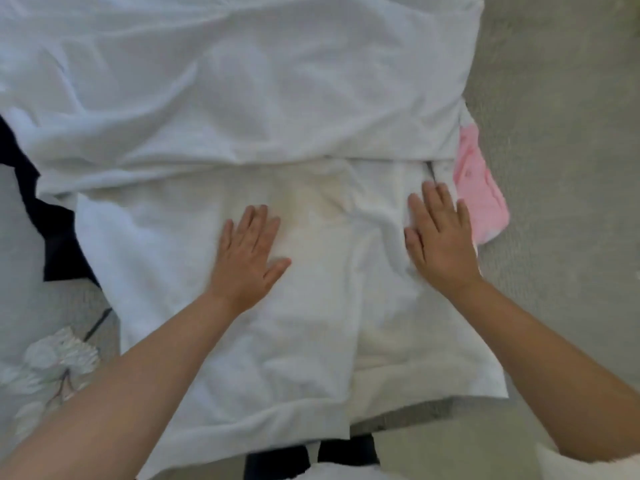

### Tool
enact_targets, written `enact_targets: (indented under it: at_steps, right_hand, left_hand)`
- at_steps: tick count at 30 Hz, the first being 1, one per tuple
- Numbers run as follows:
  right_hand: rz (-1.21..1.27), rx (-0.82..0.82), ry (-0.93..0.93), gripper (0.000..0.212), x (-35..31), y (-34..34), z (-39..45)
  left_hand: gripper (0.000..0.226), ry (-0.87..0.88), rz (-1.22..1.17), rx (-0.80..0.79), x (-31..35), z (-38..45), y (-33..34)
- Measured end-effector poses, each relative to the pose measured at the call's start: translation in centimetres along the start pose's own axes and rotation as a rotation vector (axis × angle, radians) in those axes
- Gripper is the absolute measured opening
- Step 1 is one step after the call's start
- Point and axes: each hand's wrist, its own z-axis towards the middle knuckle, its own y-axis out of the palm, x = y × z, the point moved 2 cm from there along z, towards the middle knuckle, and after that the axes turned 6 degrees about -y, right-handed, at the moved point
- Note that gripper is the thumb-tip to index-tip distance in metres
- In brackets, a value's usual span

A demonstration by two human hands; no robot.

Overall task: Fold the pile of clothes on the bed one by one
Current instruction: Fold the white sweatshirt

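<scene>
From my feed I see a white, soft cotton garment (311, 271) spread flat across the near part of the grey bed (554, 133), its lower hem reaching the near edge; a seam or fold line runs down its middle. My left hand (247, 252) lies palm-down on the garment's left half, fingers straight and together, grasping nothing, only pressing on the cloth. My right hand (438, 237) lies palm-down on the garment's right half near its right edge, fingers straight and slightly spread, likewise released and flat on the fabric. Beyond the hands, a larger rumpled white sheet-like cloth (242, 81) covers the far part of the bed and overlaps the garment's far edge. A pink soft fabric piece (479, 192) pokes out from under the white cloth at the bed's right side, just beside my right fingertips. A dark navy cloth (52, 230) lies at the left edge, partly tucked under the white layers. A pale floral-printed fabric (52, 368) shows at the near left corner.
</scene>
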Motion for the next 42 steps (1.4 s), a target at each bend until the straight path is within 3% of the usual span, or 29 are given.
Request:
enact_targets:
  at_steps: [3,5,8,13,16,19,22,23,24,25,27,30,34,36,39,42]
  right_hand:
    - [-0.054,-0.102,-0.083,0.055,-0.8,1.0,-6.7]
    - [-0.039,-0.208,-0.163,0.064,-1.6,2.0,-11.5]
    - [-0.069,-0.377,-0.224,0.055,-2.8,2.8,-17.7]
    - [-0.246,-0.542,-0.285,0.073,-2.6,3.1,-21.0]
    - [-0.247,-0.477,-0.357,0.071,-1.8,3.1,-20.4]
    - [-0.25,-0.319,-0.438,0.046,-1.3,2.7,-19.7]
    - [-0.217,-0.348,-0.502,0.061,0.3,1.7,-19.7]
    - [-0.228,-0.309,-0.531,0.06,1.1,1.1,-20.0]
    - [-0.254,-0.247,-0.559,0.051,2.0,0.3,-20.6]
    - [-0.266,-0.189,-0.571,0.041,2.9,-0.1,-21.2]
    - [-0.275,-0.146,-0.549,0.042,3.7,-0.6,-21.9]
    - [-0.315,-0.086,-0.521,0.043,2.5,0.3,-22.2]
    - [-0.321,-0.085,-0.412,0.041,1.3,2.1,-22.1]
    - [-0.281,-0.108,-0.34,0.055,1.5,2.6,-22.5]
    - [-0.195,-0.109,-0.303,0.072,1.5,2.5,-23.2]
    - [-0.228,-0.061,-0.353,0.057,0.3,1.6,-24.6]
  left_hand:
    - [0.082,0.055,0.093,-0.14,-0.7,-6.1,2.0]
    - [0.082,0.067,0.103,-0.146,-0.6,-9.8,2.7]
    - [0.08,0.051,0.037,-0.152,1.0,-14.6,3.8]
    - [0.081,0.135,0.079,-0.155,5.0,-20.1,6.5]
    - [0.08,0.133,0.172,-0.069,5.6,-20.9,8.0]
    - [0.081,0.097,0.195,-0.059,5.6,-20.9,8.1]
    - [0.079,0.069,0.139,-0.027,5.3,-21.5,7.9]
    - [0.068,0.063,0.122,0.004,5.3,-21.6,7.8]
    - [0.06,0.048,0.109,0.042,5.2,-21.8,7.9]
    - [0.066,0.01,0.102,0.049,5.3,-21.9,7.8]
    - [0.073,-0.078,0.051,0.053,5.6,-22.0,7.9]
    - [0.057,-0.163,0.036,0.139,5.9,-22.2,7.8]
    - [0.068,-0.332,0.038,0.243,4.7,-23.0,7.8]
    - [0.067,-0.399,0.009,0.259,3.5,-23.7,7.8]
    - [0.067,-0.372,0.027,0.28,2.8,-25.0,7.6]
    - [0.056,-0.298,0.076,0.279,2.9,-26.8,6.9]
